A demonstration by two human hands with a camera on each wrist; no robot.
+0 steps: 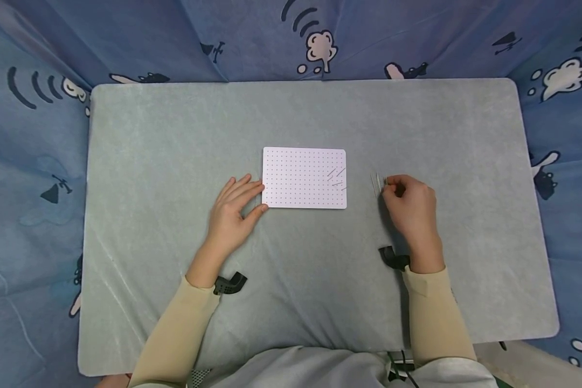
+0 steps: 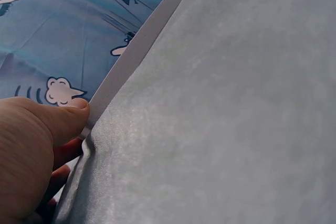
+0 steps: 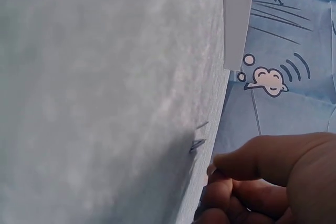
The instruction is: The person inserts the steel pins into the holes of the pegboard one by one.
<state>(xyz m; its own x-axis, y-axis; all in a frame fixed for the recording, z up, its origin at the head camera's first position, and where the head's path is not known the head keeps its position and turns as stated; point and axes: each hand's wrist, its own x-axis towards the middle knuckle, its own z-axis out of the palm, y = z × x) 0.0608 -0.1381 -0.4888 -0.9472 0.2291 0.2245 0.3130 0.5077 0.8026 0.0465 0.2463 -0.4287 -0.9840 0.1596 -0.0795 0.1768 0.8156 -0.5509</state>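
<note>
A white pegboard [image 1: 304,178] with rows of small holes lies mid-table, several thin pins [image 1: 337,175] standing tilted at its right side. My left hand [image 1: 230,215] rests at the board's left edge, fingers extended and touching it; in the left wrist view the thumb [image 2: 71,119] lies at the board's near end. Right of the board, my right hand [image 1: 412,205] has thumb and forefinger pinched together at a thin metal pin, mostly hidden by the fingertips. Several loose pins [image 1: 375,186] lie just left of those fingers; the right wrist view shows pins [image 3: 197,144] on the cloth.
Grey cloth covers the table [image 1: 174,134]. Blue patterned curtains [image 1: 262,37] hang along the back and both sides. A dark camera mount [image 1: 230,283] is on the left wrist and another camera mount [image 1: 394,258] on the right.
</note>
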